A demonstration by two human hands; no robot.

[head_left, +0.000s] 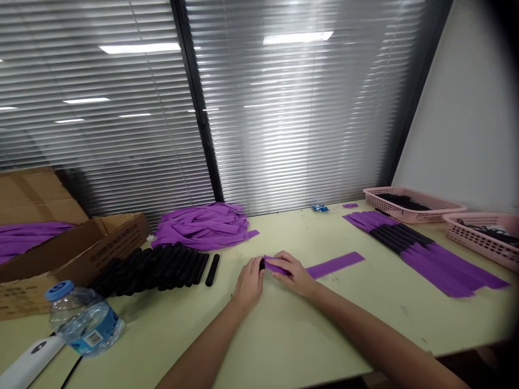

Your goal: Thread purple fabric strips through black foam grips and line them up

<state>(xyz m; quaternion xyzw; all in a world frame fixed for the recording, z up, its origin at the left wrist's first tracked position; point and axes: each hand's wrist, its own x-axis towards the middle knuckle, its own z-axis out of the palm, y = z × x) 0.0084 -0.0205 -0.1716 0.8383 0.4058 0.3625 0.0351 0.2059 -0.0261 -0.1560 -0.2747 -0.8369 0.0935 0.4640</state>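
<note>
My left hand (248,282) is closed around a black ridged tube (262,263), of which only a small end shows between the fingers. Beside it, my right hand (295,274) pinches one end of a purple strip (335,265) against the tube's end. Whether the strip's tip is inside the tube, I cannot tell. The strip's other end lies flat on the table to the right. Left of my hands, a single black tube (212,270) lies apart from a heap of similar black tubes (162,267). Behind that heap is a pile of purple strips (198,224).
Purple strips with black tubes around their middles (401,237) lie in a row at right. Two pink baskets (438,217) with black items stand beyond. A cardboard box (109,243), a water bottle (87,321) and a white device (34,359) occupy the left.
</note>
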